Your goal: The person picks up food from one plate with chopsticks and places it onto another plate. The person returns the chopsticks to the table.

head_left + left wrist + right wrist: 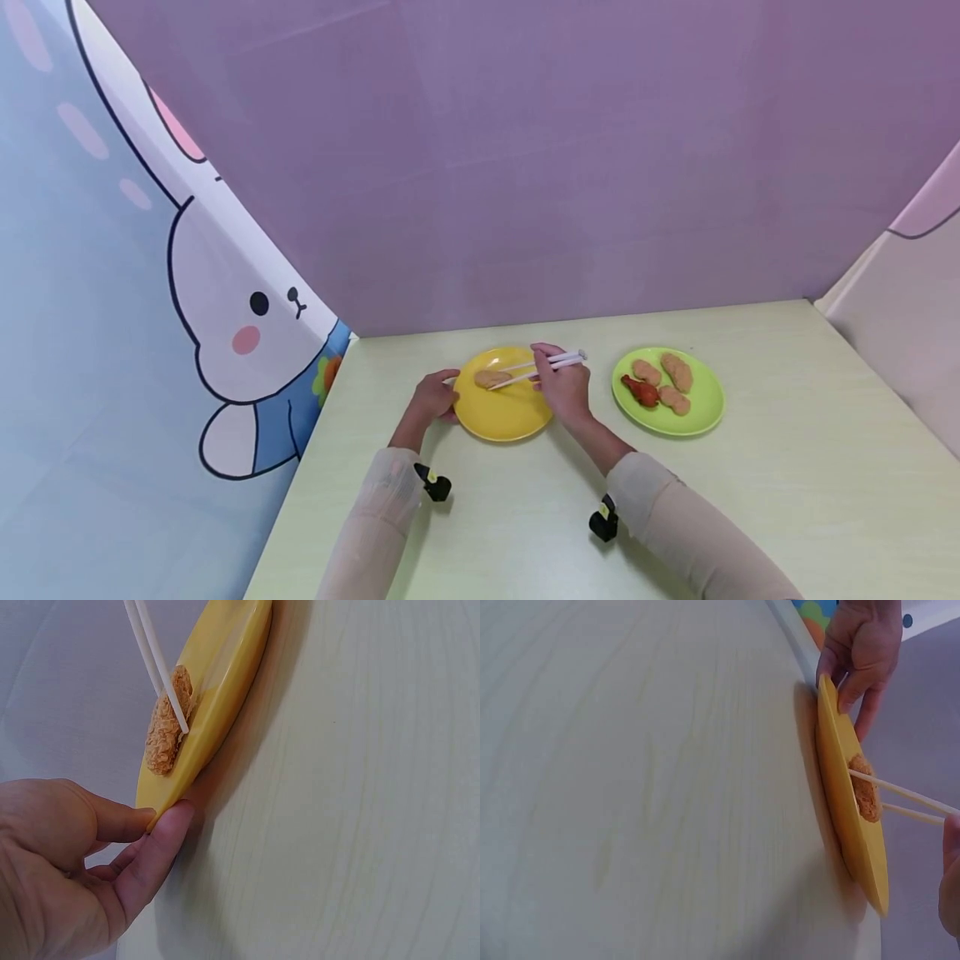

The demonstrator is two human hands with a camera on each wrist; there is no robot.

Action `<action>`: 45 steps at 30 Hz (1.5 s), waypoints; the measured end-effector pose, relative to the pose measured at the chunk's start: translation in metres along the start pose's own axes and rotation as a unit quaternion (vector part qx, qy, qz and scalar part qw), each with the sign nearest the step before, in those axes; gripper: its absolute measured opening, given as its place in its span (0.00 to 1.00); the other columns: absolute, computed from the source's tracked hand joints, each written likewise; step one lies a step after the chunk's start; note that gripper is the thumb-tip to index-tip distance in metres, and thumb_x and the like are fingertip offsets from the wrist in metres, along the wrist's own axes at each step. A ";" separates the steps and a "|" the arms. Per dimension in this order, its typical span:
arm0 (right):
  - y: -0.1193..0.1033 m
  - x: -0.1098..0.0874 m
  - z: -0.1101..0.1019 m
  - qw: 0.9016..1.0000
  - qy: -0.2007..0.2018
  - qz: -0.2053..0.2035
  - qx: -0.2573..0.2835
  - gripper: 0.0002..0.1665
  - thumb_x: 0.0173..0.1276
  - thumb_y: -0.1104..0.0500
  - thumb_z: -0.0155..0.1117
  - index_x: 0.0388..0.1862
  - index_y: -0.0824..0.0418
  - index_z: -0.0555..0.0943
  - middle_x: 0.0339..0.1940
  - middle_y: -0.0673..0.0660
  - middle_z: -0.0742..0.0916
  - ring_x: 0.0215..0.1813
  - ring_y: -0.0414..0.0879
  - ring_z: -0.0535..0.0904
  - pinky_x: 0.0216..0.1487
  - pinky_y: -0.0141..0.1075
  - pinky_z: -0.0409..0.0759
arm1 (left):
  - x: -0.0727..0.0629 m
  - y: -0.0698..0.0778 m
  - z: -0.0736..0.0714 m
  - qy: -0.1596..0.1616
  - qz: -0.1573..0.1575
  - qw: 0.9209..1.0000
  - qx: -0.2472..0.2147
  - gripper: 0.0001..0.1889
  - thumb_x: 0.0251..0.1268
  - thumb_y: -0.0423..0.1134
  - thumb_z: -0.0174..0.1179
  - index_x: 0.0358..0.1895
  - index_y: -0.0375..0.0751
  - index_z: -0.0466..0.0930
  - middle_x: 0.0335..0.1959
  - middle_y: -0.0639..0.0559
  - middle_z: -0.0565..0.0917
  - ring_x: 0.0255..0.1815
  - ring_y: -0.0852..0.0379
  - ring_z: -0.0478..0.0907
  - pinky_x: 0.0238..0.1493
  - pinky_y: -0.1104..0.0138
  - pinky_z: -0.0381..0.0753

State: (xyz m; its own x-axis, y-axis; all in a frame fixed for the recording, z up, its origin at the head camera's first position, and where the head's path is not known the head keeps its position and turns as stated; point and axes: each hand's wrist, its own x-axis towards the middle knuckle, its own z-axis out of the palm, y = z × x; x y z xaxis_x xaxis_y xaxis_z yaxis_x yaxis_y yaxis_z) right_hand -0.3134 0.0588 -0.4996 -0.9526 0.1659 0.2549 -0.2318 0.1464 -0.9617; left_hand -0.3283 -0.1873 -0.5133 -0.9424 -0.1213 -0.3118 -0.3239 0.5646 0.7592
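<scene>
A yellow plate (506,417) sits on the table, with one piece of breaded fried chicken (492,379) near its left side. My left hand (437,395) pinches the plate's left rim between thumb and fingers, as the left wrist view shows (90,862). In my right hand (564,387) is a pair of white chopsticks (521,377), held over the plate from the right. Their tips straddle the chicken piece (166,727), one along each long side. In the right wrist view, only part of the right hand (951,877) shows at the edge.
To the right stands a green plate (678,423) bearing a red-brown drumstick (642,391) and several breaded chicken pieces (677,372). A purple cloth wall (570,167) rises behind the table, and a panel with a rabbit drawing (247,350) stands on the left.
</scene>
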 end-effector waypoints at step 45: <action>-0.014 0.001 -0.062 0.991 0.063 0.074 0.097 0.19 0.76 0.54 0.62 0.57 0.65 0.85 0.44 0.75 0.86 0.23 0.38 0.87 0.29 0.35 0.90 | -0.007 0.001 -0.008 -0.001 0.002 1.000 -0.002 0.28 0.70 0.27 0.56 0.73 0.48 0.73 0.59 0.36 0.84 0.23 0.58 0.85 0.24 0.66 0.89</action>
State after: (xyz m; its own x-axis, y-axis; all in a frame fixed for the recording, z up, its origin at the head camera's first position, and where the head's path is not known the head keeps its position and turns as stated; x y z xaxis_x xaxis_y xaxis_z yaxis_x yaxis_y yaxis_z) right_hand -0.2987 0.1169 -0.4795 -0.9499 0.2929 0.1094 -0.1372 -0.0760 -0.9876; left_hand -0.3225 -0.1924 -0.5056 -0.9435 -0.1181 -0.3096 -0.3205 0.5625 0.7622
